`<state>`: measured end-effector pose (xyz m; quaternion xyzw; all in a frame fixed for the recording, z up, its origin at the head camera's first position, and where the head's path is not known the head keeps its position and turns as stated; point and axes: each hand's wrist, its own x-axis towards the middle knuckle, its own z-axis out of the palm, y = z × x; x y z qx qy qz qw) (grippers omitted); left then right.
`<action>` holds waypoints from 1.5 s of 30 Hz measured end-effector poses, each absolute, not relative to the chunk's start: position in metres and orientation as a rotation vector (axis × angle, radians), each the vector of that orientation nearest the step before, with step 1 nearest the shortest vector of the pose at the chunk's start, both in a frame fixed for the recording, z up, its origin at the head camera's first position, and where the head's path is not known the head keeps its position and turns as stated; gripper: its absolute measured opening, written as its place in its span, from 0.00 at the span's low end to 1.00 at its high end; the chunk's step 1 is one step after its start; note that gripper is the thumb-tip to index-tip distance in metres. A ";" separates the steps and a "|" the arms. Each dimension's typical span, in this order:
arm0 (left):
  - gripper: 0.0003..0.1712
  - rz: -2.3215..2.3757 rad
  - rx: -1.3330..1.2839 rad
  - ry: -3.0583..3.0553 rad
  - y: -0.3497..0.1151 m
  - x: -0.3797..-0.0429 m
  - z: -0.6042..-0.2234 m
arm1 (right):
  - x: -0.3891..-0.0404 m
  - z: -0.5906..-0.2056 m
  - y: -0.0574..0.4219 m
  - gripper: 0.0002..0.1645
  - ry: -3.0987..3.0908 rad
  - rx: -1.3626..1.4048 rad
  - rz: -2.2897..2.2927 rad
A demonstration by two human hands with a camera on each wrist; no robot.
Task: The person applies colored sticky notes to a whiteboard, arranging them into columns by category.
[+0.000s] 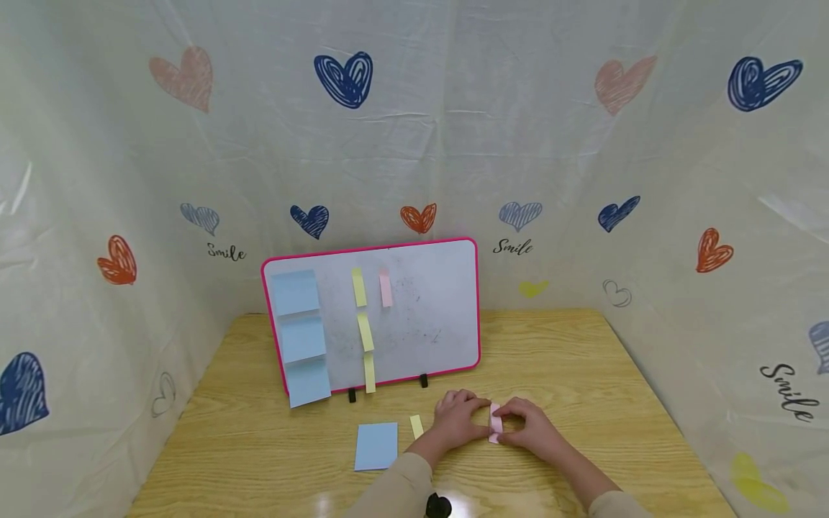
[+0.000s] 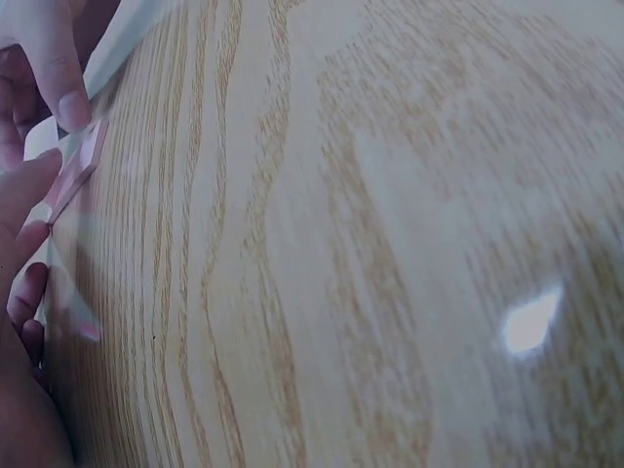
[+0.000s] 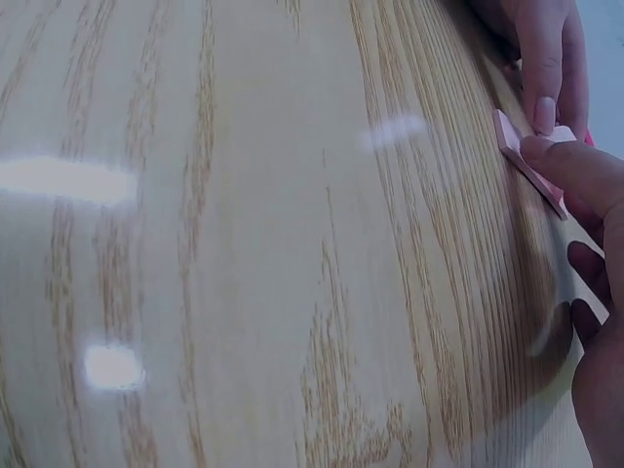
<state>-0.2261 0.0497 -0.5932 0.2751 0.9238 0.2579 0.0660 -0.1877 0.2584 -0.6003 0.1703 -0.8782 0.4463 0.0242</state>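
Note:
Both hands meet at a small pad of narrow pink sticky notes (image 1: 496, 423) low over the table, right of centre. My left hand (image 1: 458, 420) holds its left side between thumb and fingers. From the right, my right hand (image 1: 532, 429) pinches it with thumb and index finger. In the left wrist view the pink pad (image 2: 86, 164) stands tilted between the fingertips. The right wrist view has the right thumb (image 3: 570, 166) over the pad's face (image 3: 522, 156). Beside the left wrist lie a narrow yellow sticky pad (image 1: 416, 426) and a square blue sticky pad (image 1: 376, 446).
A pink-framed whiteboard (image 1: 427, 309) leans at the back on black feet (image 1: 424, 380). It bears three blue notes (image 1: 303, 338) in a column, three yellow strips (image 1: 365, 332) and one pink strip (image 1: 386, 288). Heart-printed curtains (image 1: 440, 144) enclose the wooden table (image 1: 214, 446).

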 end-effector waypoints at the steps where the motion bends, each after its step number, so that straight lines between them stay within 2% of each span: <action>1: 0.31 0.782 0.829 2.784 0.050 -0.226 -0.593 | -0.188 -0.600 0.258 0.20 -2.714 0.523 1.389; 8: 0.35 0.758 0.836 2.802 0.049 -0.224 -0.592 | -0.188 -0.592 0.254 0.17 -2.745 0.425 1.403; 20: 0.33 0.725 0.853 2.810 0.049 -0.223 -0.592 | -0.193 -0.581 0.255 0.04 -2.744 0.381 1.406; 32: 0.32 0.747 0.845 2.816 0.049 -0.222 -0.590 | -0.200 -0.572 0.259 0.06 -2.688 0.384 1.468; 37: 0.32 0.745 0.840 2.813 0.049 -0.221 -0.589 | -0.203 -0.567 0.259 0.02 -2.698 0.288 1.545; 45: 0.32 0.744 0.841 2.819 0.049 -0.221 -0.588 | -0.210 -0.569 0.259 0.04 -2.700 0.115 1.596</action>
